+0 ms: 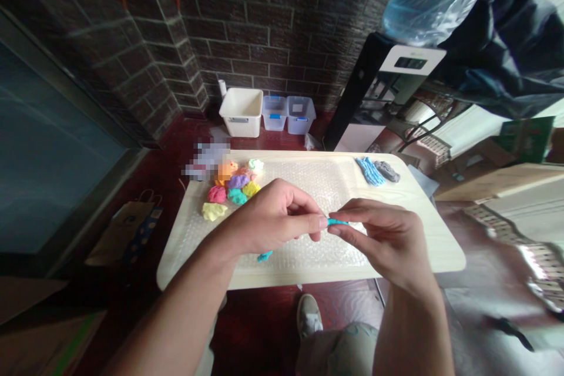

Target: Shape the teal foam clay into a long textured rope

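Observation:
Both my hands meet above a pale wooden table (423, 200) covered with bubble wrap. My left hand (273, 217) and my right hand (383, 235) each pinch one end of a thin teal strip of clay (338, 222), stretched between the fingertips. A small teal clay bit (265, 256) lies on the wrap under my left wrist. Several coloured clay lumps (233, 187), pink, yellow, purple, orange and teal, sit clustered at the table's far left.
A blue striped clay piece (370, 170) and a grey one (388, 171) lie at the far right corner. White and clear bins (268, 111) stand by the brick wall. A water dispenser (396, 70) is at the right, a paper bag (132, 223) on the floor left.

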Action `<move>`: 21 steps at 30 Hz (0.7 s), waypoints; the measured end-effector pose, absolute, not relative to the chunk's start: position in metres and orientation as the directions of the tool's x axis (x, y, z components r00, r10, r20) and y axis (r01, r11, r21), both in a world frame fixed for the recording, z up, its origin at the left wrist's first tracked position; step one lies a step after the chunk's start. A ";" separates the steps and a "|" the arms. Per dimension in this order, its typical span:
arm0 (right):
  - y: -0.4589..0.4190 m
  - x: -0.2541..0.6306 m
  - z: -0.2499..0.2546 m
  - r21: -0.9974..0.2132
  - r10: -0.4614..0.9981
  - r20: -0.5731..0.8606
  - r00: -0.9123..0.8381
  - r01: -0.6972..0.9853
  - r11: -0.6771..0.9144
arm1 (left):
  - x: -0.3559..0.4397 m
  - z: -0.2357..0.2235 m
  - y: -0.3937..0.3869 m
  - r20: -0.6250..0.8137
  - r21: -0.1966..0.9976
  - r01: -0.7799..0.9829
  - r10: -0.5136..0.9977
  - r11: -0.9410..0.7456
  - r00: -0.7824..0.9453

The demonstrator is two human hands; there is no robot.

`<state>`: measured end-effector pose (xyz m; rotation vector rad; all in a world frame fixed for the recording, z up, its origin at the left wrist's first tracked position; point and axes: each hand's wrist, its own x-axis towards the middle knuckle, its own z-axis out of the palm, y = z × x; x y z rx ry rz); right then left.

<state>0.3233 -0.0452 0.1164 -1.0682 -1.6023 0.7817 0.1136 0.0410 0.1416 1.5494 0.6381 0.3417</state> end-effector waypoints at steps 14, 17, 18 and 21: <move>-0.046 0.322 0.118 -0.886 0.922 0.377 -0.093 0.255 0.388 | 0.115 0.142 0.041 -0.152 0.985 0.173 0.582 0.019 0.799; -0.045 0.321 0.116 -0.890 0.920 0.381 -0.092 0.231 0.392 | 0.115 0.142 0.041 -0.140 0.986 0.168 0.577 0.006 0.805; -0.045 0.321 0.116 -0.891 0.921 0.379 -0.095 0.232 0.390 | 0.116 0.142 0.041 -0.137 0.986 0.166 0.576 0.002 0.806; -0.045 0.322 0.116 -0.889 0.922 0.374 -0.096 0.248 0.386 | 0.116 0.143 0.041 -0.144 0.986 0.167 0.570 0.012 0.809</move>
